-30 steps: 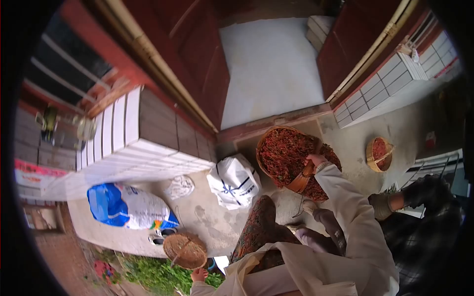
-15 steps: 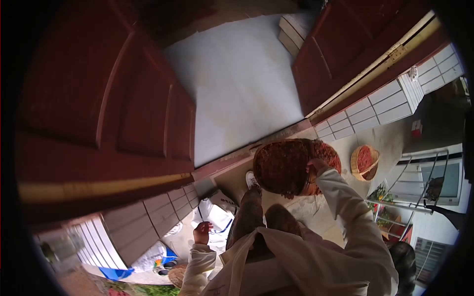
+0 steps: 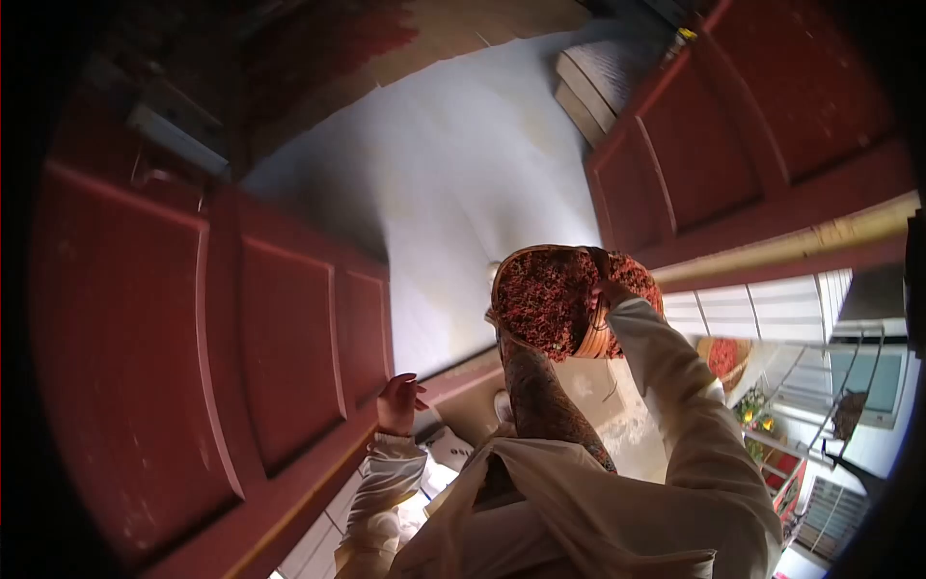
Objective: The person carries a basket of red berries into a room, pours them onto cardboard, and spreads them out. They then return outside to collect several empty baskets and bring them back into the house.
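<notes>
A wicker basket (image 3: 540, 301) heaped with small red pieces hangs in front of me, over the doorway. My right hand (image 3: 600, 294) is closed round its handle, near the middle of the basket. More red pieces show on the far side of the handle. On the left, my left hand (image 3: 400, 403) is held out beside the red door, holding nothing, its fingers apart and slightly bent.
Red door panels stand at left (image 3: 289, 338) and right (image 3: 694, 154). Beyond the threshold lies a pale floor (image 3: 444, 174), with a box (image 3: 588, 92) by the right door. Another basket of red pieces (image 3: 723, 357) sits outside at right. Dark red material (image 3: 328, 48) lies farther inside.
I have moved forward into the doorway, one foot now past the threshold. The basket, still in my right hand, is now over the pale floor. The second basket has shifted lower in view.
</notes>
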`<state>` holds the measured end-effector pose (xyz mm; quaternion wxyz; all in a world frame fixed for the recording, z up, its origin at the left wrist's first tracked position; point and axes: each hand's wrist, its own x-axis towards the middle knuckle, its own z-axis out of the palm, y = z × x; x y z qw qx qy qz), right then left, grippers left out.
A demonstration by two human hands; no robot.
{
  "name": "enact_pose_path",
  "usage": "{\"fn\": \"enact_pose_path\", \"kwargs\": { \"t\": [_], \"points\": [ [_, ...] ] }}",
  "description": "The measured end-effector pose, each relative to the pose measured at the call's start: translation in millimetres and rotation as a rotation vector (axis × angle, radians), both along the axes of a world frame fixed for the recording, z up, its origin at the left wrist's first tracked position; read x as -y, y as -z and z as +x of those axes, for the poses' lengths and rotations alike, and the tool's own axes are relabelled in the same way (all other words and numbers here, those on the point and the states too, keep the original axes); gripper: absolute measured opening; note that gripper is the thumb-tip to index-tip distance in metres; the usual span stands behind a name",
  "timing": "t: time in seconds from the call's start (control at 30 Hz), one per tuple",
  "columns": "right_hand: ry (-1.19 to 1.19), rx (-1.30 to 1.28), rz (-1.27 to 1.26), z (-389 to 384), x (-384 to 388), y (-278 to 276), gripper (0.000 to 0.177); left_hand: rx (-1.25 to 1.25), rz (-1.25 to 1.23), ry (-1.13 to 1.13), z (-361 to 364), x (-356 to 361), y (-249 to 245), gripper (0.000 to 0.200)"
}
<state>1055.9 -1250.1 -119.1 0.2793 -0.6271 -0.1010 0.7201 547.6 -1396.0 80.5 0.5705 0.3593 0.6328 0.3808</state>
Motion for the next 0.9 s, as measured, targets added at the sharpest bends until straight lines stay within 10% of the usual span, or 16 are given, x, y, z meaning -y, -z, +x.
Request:
{"fn": "enact_pose_path", "kwargs": {
  "t": [0.1,0.23,0.33,0.37,0.43,0.57,0.83,0.9],
  "points": [
    [-0.133,0.231,-0.027,-20.1,-84.4,37.8,0.012,-0.212,-0.025,0.034,14.0,-115.1,18.8,0.016],
    [0.025,0.281,0.009,-53.5,-162.1,114.8,0.015,0.320,-0.413,-0.309,5.1,-248.9,96.2,0.024],
    [0.105,0.310,0.101,-65.8,-205.5,176.5,0.020,0.189,-0.231,-0.010,20.1,-318.4,127.7,0.024],
    [-0.543,0.704,0.267,-60.6,-218.1,201.9,0.031,0.186,-0.209,0.070,23.2,-337.9,137.3,0.024],
    [-0.504,0.654,0.187,-60.6,-240.7,292.1,0.029,0.074,-0.211,0.219,27.5,-374.4,141.2,0.023],
    [0.307,0.171,-0.083,-100.5,-285.5,191.2,0.016,0.104,-0.335,0.258,48.5,-394.2,149.2,0.022],
    [0.295,0.122,-0.186,-97.0,-280.4,337.9,0.036,0.137,-0.254,0.639,91.7,-481.1,203.7,0.024],
    [-0.352,1.212,-0.289,-187.8,-354.6,148.3,0.066,0.157,-0.211,0.640,117.2,-494.9,197.6,0.026]
  ]
}}
